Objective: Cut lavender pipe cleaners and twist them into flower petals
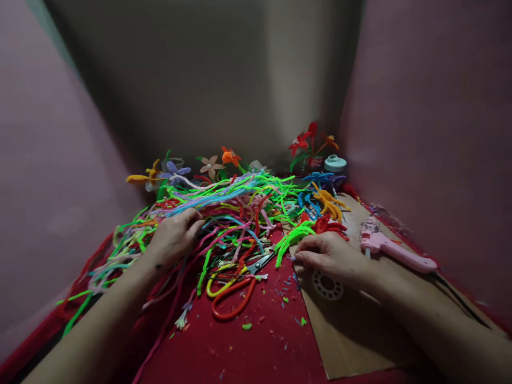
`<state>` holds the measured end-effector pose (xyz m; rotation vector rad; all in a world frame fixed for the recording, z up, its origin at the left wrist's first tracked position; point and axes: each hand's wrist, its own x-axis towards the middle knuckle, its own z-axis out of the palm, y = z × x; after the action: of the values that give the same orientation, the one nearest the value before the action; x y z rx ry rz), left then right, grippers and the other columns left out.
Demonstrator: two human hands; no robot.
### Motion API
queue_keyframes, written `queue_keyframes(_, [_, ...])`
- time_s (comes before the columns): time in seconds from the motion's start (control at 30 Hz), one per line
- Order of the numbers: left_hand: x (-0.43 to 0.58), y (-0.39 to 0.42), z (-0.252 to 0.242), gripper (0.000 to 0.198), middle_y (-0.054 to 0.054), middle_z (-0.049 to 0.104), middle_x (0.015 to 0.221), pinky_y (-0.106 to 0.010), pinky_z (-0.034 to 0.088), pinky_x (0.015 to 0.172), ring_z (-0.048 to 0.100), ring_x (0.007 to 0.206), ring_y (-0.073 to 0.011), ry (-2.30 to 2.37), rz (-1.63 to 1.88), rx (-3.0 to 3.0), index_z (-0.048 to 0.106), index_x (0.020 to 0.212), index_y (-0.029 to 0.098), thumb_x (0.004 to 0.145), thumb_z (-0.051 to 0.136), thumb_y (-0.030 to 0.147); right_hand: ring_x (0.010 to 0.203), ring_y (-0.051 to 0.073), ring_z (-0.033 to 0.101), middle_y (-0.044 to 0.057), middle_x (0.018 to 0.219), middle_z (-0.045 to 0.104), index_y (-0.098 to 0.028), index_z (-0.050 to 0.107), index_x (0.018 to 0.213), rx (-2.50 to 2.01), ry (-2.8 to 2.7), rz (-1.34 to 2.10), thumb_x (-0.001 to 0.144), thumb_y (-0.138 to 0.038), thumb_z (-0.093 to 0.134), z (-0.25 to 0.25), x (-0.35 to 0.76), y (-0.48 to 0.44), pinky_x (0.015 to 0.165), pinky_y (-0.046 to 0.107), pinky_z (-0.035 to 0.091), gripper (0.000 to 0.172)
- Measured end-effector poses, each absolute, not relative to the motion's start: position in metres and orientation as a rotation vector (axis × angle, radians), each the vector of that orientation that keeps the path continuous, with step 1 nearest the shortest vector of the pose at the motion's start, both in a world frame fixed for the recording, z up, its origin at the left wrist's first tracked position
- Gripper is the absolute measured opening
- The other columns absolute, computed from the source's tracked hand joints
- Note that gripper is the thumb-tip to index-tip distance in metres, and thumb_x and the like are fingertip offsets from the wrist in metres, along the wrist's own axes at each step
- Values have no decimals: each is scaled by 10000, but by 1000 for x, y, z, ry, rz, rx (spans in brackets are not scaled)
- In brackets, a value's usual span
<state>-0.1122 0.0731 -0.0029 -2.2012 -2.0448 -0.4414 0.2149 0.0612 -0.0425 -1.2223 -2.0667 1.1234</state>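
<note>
My left hand (178,234) rests at the left of a heap of colourful pipe cleaners (240,197), its thumb and fingers drawn together against the strands. What lies in that pinch is hidden. Over the edge of the cardboard (352,336), my right hand (330,256) is closed, with thumb and forefinger together. A tiny pale bit shows at its fingertips, too small to name. Just beyond it lie bent green pipe cleaners (296,234) and red ones (328,225). Scissors (234,304) with red and yellow handles lie between my hands. Under my right wrist sits a white ring with holes (328,285).
A pink glue gun (400,253) lies on the cardboard at right, its cord running forward. Pipe-cleaner flowers (230,156) and a pot of red flowers (314,154) stand at the back, near a pale teal round object (335,164). Fluff scraps litter the red cloth (256,357).
</note>
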Motion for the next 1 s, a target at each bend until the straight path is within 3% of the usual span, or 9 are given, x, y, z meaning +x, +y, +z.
queue_keyframes(0.13, [-118, 76, -3, 288, -42, 728, 919, -318, 452, 721, 657, 835, -254, -2104, -366, -2233, 697, 884, 259, 762, 443, 321, 644, 160, 646, 37, 690, 671, -167, 655, 725, -1189, -1999, 1224, 785, -279, 530, -46, 215, 61, 598, 258, 468, 179])
queue_keyframes(0.23, [-120, 78, -3, 304, -28, 738, 829, -308, 444, 616, 668, 725, -255, -2198, -286, -2199, 702, 931, 291, 741, 465, 290, 666, 171, 660, 43, 713, 680, -167, 654, 725, -1186, -1983, 1248, 779, -265, 528, -47, 214, 61, 611, 262, 474, 169])
queue_keyframes(0.33, [-115, 78, -3, 341, -67, 729, 772, -316, 408, 548, 651, 657, -274, -2191, -183, -2168, 684, 1024, 276, 744, 502, 349, 667, 174, 659, 43, 705, 682, -169, 657, 716, -1203, -1985, 1230, 769, -255, 538, -47, 213, 60, 606, 261, 471, 156])
queue_keyframes(0.43, [-107, 76, -5, 337, -126, 722, 850, -344, 393, 563, 644, 728, -320, -2125, -172, -2135, 698, 974, 257, 757, 502, 425, 657, 165, 647, 40, 696, 680, -166, 664, 725, -1197, -2015, 1211, 779, -262, 535, -44, 213, 59, 606, 256, 462, 170])
queue_keyframes(0.53, [-101, 72, -6, 270, -99, 719, 873, -326, 398, 598, 638, 751, -276, -2112, -270, -2109, 689, 834, 244, 784, 461, 380, 638, 152, 624, 38, 689, 676, -160, 663, 716, -1184, -2060, 1181, 791, -276, 532, -42, 214, 58, 597, 250, 447, 190])
queue_keyframes(0.73, [-98, 60, -2, 202, -1, 660, 674, -226, 396, 580, 589, 616, -145, -2062, -593, -1997, 617, 737, 210, 776, 466, 339, 623, 153, 604, 41, 680, 671, -160, 655, 711, -1178, -2077, 1138, 812, -321, 516, -46, 213, 58, 579, 254, 437, 236])
queue_keyframes(1.0, [-96, 45, -10, 121, -4, 620, 659, -241, 354, 559, 547, 573, -135, -1839, -916, -1752, 599, 755, 186, 791, 492, 230, 605, 147, 568, 39, 652, 643, -171, 690, 744, -1085, -2138, 1019, 805, -269, 531, -25, 199, 51, 564, 263, 414, 197])
